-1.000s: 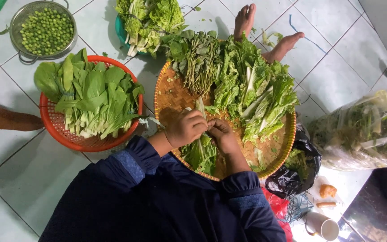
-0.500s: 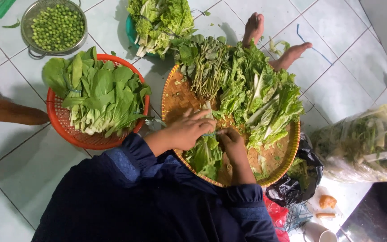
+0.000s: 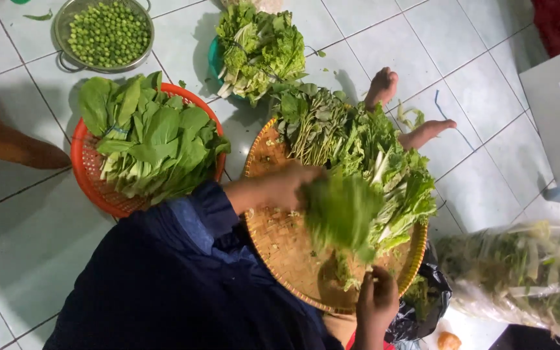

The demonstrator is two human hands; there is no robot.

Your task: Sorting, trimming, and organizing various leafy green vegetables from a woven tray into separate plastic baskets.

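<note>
My left hand [image 3: 286, 186] is closed on a bunch of light green leafy greens [image 3: 341, 210], lifted and blurred above the round woven bamboo tray [image 3: 280, 243]. My right hand [image 3: 376, 299] is lower right over the tray's near rim, fingers pinched around a small green stem piece. A pile of mixed leafy herbs and greens [image 3: 364, 149] covers the tray's far half. My dark blue sleeves and lap fill the bottom of the view.
A red plastic basket [image 3: 92, 178] of broad-leaf greens sits left of the tray. A metal colander of green peas [image 3: 105, 32] is top left. A lettuce bunch [image 3: 257, 48] lies on a teal dish. My bare feet [image 3: 384, 87] rest beyond the tray. A clear bag of greens [image 3: 520, 272] and a black bag [image 3: 426, 304] lie right.
My left hand has raised a bunch of greens off the tray and swung it rightward. My right hand has drawn back toward the tray's near edge. The camera has shifted.
</note>
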